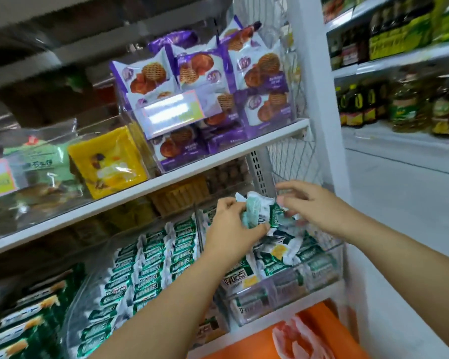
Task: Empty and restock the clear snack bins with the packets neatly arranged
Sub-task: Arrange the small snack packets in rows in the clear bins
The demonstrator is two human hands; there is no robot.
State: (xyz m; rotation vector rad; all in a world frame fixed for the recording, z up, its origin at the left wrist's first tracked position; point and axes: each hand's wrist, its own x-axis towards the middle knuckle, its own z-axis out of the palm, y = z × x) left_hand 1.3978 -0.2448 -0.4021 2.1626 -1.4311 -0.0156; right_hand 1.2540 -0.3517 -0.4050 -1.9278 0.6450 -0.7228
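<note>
1. Packets (259, 216): green-and-white film sachets. A crumpled handful is held just above the right bin (332, 248), on the lower shelf at the rack's right end.
2. Left hand (233, 229): fingers curled round that handful, thumb underneath. Firm grip.
3. Right hand (309, 206): fingers loosely extended beside the handful, clamping nothing that I can see. Blur hides whether the tips touch it.
4. The right bin holds a loose pile (278, 255), with packets lying at all angles, some flat and some on edge.
5. Neighbour bin (74, 307) on the left has neat rows (151, 255) standing on edge. That's probably the target layout.
6. Handling (my judgement): light, soft and crinkly, and the film is slick against itself. A loosely held bundle will fan out and shed packets. The contents are likely crushable, so don't squeeze hard.
7. Where to hold: take a small stack across the middle, thumb on one flat face and fingers on the other. Avoid the crimped end seals, since packets swing from those. Use the free hand to square up the ends.
8. Stage (my judgement): emptying is under way and not finished, as plenty is left in the right bin.
9. Risk: strays could slide over the front rim toward the orange container (244, 345) below.
</note>
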